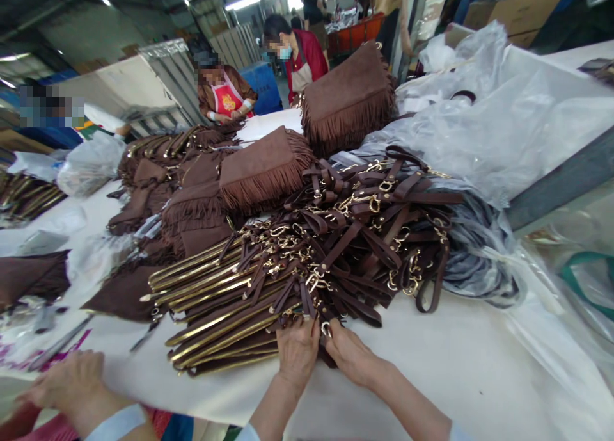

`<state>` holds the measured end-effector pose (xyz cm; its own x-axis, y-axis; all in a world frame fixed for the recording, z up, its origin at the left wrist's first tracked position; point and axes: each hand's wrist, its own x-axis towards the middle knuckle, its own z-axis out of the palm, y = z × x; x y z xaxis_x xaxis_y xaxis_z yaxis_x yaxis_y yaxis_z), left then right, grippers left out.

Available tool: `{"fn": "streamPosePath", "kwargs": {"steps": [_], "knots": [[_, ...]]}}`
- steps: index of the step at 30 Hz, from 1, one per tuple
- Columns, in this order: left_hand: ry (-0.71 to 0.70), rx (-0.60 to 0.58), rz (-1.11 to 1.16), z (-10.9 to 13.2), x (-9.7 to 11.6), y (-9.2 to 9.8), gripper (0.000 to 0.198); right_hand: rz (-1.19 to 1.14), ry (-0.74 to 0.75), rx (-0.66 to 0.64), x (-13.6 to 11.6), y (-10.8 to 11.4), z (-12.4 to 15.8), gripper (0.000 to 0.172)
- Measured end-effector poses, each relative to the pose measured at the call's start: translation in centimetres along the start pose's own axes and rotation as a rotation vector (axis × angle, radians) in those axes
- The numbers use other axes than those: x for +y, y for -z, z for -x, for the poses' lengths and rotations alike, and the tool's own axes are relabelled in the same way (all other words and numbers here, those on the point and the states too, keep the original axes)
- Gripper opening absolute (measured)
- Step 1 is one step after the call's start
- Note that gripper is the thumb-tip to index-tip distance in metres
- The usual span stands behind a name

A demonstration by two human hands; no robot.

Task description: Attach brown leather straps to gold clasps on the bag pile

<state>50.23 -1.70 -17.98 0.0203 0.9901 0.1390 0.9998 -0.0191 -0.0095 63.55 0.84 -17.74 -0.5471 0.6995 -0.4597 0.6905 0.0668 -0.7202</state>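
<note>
At the front edge of the brown strap pile, my left hand (296, 346) is closed at the end of a stack of brown zip pouches (215, 329) with gold zips. Its fingertips press on something small that I cannot make out. Close beside it, my right hand (352, 354) pinches a gold-coloured clasp (326, 329), and a short brown strap end hangs below. Behind both hands lie many brown wrist straps (357, 236) with gold clasps, heaped partly over the pouches.
Fringed brown bags (266, 166) stand behind the pile. Clear plastic bags (460, 127) cover the right side near a grey metal post (561, 172). At lower left, a co-worker's hands (71, 383) are close by. Other people (307, 60) work across the white table (446, 364).
</note>
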Motion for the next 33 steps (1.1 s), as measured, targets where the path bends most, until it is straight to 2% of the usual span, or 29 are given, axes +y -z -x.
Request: {"fn": "streamPosePath", "kwargs": {"steps": [4, 8, 16, 20, 24, 28, 33], "knots": [[-0.033, 0.087, 0.022, 0.0, 0.0, -0.3, 0.018, 0.091, -0.018, 0.074, -0.1, 0.1, -0.8, 0.014], [-0.042, 0.141, 0.058, 0.0, -0.2, -0.9, 0.021, 0.183, 0.026, 0.136, -0.2, 0.0, -2.1, 0.011], [-0.013, 0.113, 0.128, 0.1, -0.4, -2.4, 0.023, 0.286, 0.132, 0.127, -0.3, 0.2, -2.8, 0.015], [0.017, 0.088, 0.140, -0.1, -0.4, -2.4, 0.021, 0.301, 0.164, 0.089, -0.1, 0.0, -3.0, 0.013], [-0.005, 0.068, 0.163, -0.2, -0.4, -2.0, 0.018, 0.270, 0.133, 0.077, 0.2, -0.1, -2.6, 0.014], [-0.080, 0.049, 0.205, 0.0, -1.0, -1.3, 0.019, 0.162, 0.083, 0.065, 0.5, 1.2, -2.0, 0.016], [-0.193, 0.073, 0.242, 0.9, -2.2, -0.4, 0.020, -0.001, 0.090, 0.114, -0.3, 4.7, -2.1, 0.009]]}}
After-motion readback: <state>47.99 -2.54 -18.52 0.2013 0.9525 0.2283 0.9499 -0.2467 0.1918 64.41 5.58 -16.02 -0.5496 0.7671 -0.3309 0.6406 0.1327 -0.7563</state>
